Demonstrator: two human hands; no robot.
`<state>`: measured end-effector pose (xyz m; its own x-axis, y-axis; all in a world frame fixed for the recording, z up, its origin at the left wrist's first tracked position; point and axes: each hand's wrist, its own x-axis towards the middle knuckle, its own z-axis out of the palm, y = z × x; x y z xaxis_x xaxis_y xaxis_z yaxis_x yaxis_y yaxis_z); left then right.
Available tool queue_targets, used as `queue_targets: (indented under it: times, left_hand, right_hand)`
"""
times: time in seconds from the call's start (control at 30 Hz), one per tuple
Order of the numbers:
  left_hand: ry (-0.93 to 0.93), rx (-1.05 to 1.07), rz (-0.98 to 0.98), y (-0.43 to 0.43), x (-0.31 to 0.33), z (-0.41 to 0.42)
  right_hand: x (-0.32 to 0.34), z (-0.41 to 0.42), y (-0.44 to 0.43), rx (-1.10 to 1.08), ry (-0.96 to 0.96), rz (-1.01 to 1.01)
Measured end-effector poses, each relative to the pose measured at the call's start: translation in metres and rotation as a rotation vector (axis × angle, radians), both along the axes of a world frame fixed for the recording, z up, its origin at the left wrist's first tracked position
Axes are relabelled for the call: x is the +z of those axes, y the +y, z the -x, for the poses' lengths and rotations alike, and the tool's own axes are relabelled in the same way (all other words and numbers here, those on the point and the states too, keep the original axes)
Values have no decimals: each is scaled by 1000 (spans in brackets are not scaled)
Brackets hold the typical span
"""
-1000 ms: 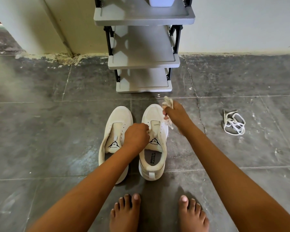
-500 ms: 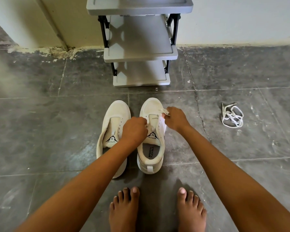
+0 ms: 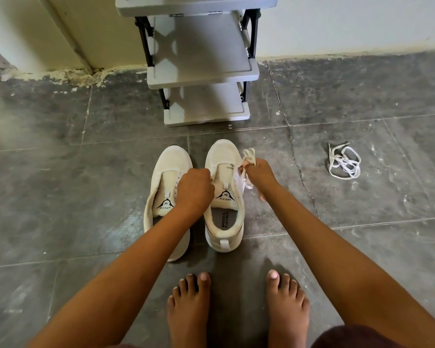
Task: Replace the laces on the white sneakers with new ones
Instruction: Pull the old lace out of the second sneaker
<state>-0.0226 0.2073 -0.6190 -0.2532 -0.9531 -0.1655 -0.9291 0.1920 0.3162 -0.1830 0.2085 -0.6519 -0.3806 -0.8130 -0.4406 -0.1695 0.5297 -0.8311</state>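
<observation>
Right hand: we see fingers pinching a bunched lace.
Left hand: fingers curled over sneaker; hold unclear.

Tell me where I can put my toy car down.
The widest bare floor lies left of the left sneaker. A smaller patch lies between the right sneaker and the loose laces. It is crowded over the right sneaker, where the left hand and right hand, holding a lace, meet, and by the bare feet.
</observation>
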Motion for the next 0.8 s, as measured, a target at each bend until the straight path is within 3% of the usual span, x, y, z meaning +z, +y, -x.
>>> queue_targets:
  times: [0.13, 0.43, 0.6, 0.73, 0.8]
  left_hand:
    - [-5, -22, -19, -2, 1, 1]
    - [-5, -31, -36, -2, -3, 2]
    - [4, -27, -42, -2, -2, 1]
    - [0, -13, -53, -1, 0, -1]
    - [2, -9, -57, -1, 1, -1]
  right_hand:
    - [1, -2, 0, 194, 364, 121]
    - [-8, -8, -2, 258, 612, 168]
    - [-12, -9, -3, -34, 244, 49]
    - [-14, -2, -11, -521, -372, -19]
    - [-13, 8, -11, -592, -437, -29]
